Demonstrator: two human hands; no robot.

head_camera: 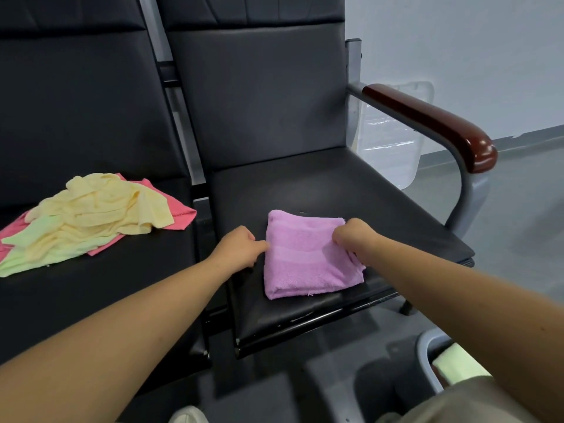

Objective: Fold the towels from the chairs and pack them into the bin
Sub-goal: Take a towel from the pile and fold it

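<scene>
A folded purple towel (305, 257) lies on the seat of the right black chair (381, 206). My left hand (239, 247) is curled at the towel's left edge, its fingertips touching the cloth. My right hand (355, 236) pinches the towel's right side, with cloth bunched under its fingers. On the left chair seat (91, 294) lies a loose heap: a yellow towel (100, 206) on top, a pale green towel (45, 242) and a pink towel (180, 209) under it. A grey bin (427, 358) at the lower right holds a folded pale green towel (457, 363).
The right chair has a dark red armrest (433, 123) on a grey metal frame. Behind it, a clear plastic container (390, 138) stands against the white wall. Grey floor lies to the right. A white shoe (187, 415) shows at the bottom edge.
</scene>
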